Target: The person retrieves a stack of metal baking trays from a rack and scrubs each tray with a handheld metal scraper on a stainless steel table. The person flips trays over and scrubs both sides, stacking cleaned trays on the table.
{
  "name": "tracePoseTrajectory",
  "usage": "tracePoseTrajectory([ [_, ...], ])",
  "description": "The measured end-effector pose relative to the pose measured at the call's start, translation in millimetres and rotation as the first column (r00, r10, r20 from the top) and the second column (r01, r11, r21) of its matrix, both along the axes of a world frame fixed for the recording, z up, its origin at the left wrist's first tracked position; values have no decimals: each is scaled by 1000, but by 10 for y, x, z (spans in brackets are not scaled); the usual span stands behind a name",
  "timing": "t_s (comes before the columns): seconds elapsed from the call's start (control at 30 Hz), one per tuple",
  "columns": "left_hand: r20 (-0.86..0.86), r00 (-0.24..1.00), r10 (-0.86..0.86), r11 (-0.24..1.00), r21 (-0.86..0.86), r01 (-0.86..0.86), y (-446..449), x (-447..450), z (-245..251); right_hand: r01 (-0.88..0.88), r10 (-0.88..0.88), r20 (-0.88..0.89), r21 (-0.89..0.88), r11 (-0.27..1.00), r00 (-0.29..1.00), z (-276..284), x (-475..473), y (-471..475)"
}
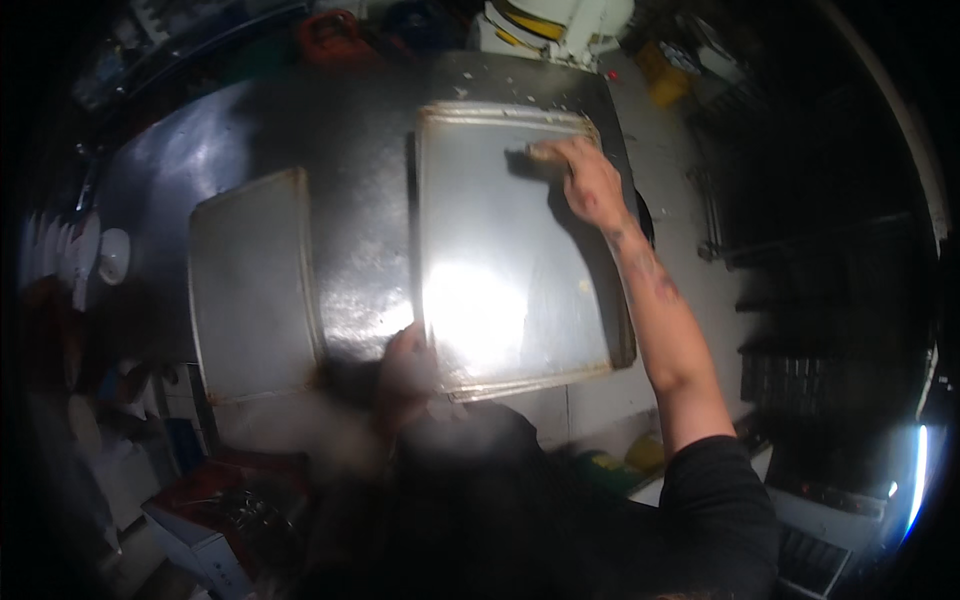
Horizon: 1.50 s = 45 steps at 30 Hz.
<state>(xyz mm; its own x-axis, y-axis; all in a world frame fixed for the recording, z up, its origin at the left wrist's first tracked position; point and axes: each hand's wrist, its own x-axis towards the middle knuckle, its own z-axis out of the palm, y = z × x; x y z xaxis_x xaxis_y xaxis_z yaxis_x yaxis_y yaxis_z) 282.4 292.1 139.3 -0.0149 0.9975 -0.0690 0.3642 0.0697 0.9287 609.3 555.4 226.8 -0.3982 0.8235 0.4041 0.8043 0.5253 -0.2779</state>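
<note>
A stack of flat metal baking trays [499,202] with worn, browned rims lies before me on a dark metal worktable [360,217]. My right hand [592,184] reaches over the far right part of the top tray, casting a shadow on it. Between its fingertips is a small pale piece [537,151], too blurred to name. At the near left edge of the stack my left hand [409,364] grips the rim, its fingers partly hidden by the tray. Another metal tray [251,289] lies apart to the left, its near end close to the table's front edge.
White plates [82,251] stand in a row at the far left beside a white bowl [115,256]. Beyond the table is a white machine [566,26]; pale crumbs lie near the far edge. A red-topped box [214,525] stands low at the left, and dark racks [795,375] at the right.
</note>
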Motion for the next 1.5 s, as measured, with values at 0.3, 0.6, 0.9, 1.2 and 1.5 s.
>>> tracePoseTrajectory([
  [0.3, -8, 992, -129, 980, 149, 129, -13, -60, -19, 207, -164, 190, -228, 952, 968, -256, 222, -2795],
  [0.6, -187, 977, -99, 995, 2, 101, -17, -109, -56, 105, -104, 144, 0, 994, 984, -111, 161, 674],
  [0.9, 180, 978, 106, 908, -419, -21, -3, 6, 107, 91, -97, 140, 48, 995, 985, -316, 95, 443],
  [1.2, 277, 961, -7, 975, -214, 69, 304, -274, -123, -118, 104, -258, -39, 992, 961, 78, 515, -656],
  [1.5, 443, 886, -138, 958, -167, 233, 163, -399, -285, 69, -33, 169, -209, 975, 985, -77, -382, -2754],
])
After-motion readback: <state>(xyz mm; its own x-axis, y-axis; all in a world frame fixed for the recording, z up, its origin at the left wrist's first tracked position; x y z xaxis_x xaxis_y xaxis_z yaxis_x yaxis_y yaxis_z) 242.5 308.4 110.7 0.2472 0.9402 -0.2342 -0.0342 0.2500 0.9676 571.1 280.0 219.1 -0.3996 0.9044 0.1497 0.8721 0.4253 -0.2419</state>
